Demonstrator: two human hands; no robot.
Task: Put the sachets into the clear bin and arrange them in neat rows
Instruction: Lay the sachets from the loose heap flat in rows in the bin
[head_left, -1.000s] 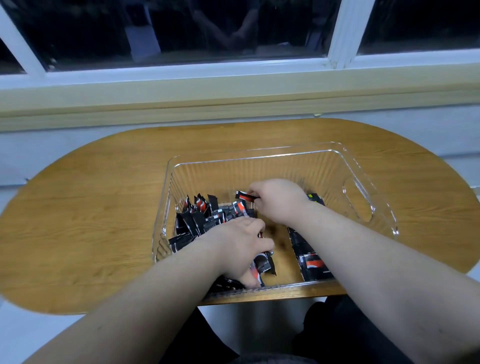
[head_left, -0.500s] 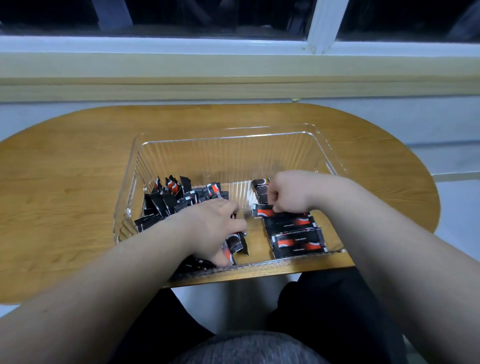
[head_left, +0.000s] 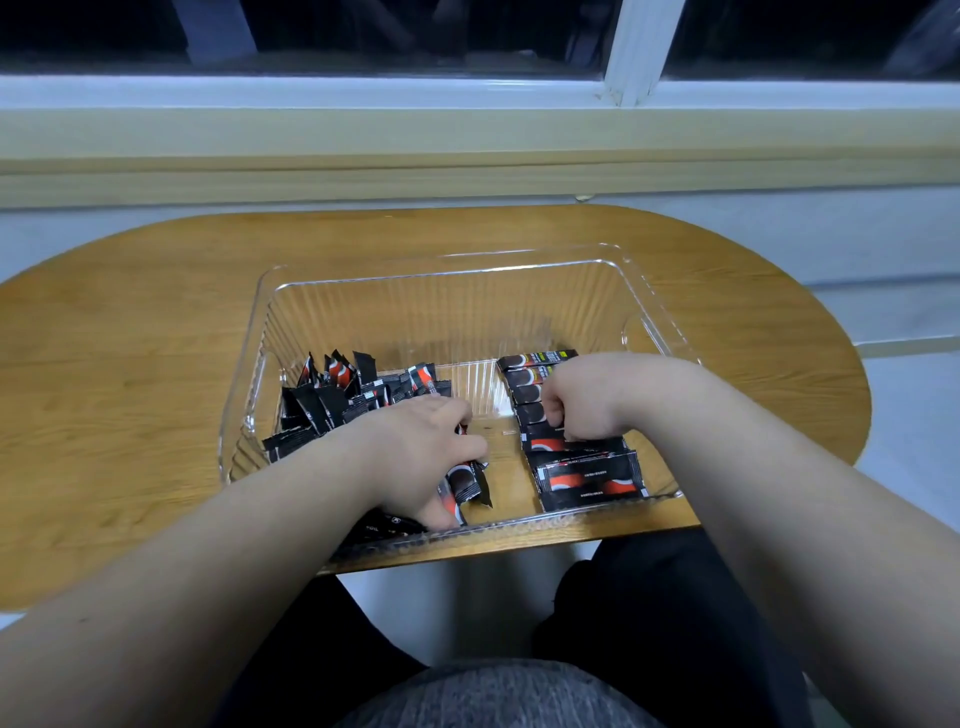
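A clear ribbed bin (head_left: 447, 270) stands on the wooden table. Inside it, at the left, several black-and-red sachets (head_left: 337, 395) lie in a loose heap. At the right, several more sachets form an overlapping row (head_left: 587, 475) running from the far side to the near wall. My left hand (head_left: 431, 457) reaches into the near middle of the bin and holds a few sachets (head_left: 465, 483) under its curled fingers. My right hand (head_left: 587, 402) rests on the middle of the row with fingers curled down onto a sachet there.
The oval wooden table (head_left: 130, 364) reaches to a pale wall and window sill (head_left: 467, 140) behind. The bin's near wall sits at the table's front edge. My dark-clothed legs (head_left: 649, 623) are below the edge.
My right hand carried a sachet from the heap across to the row at the right. The camera tilted down. My left hand stayed on the sachets near the front wall.
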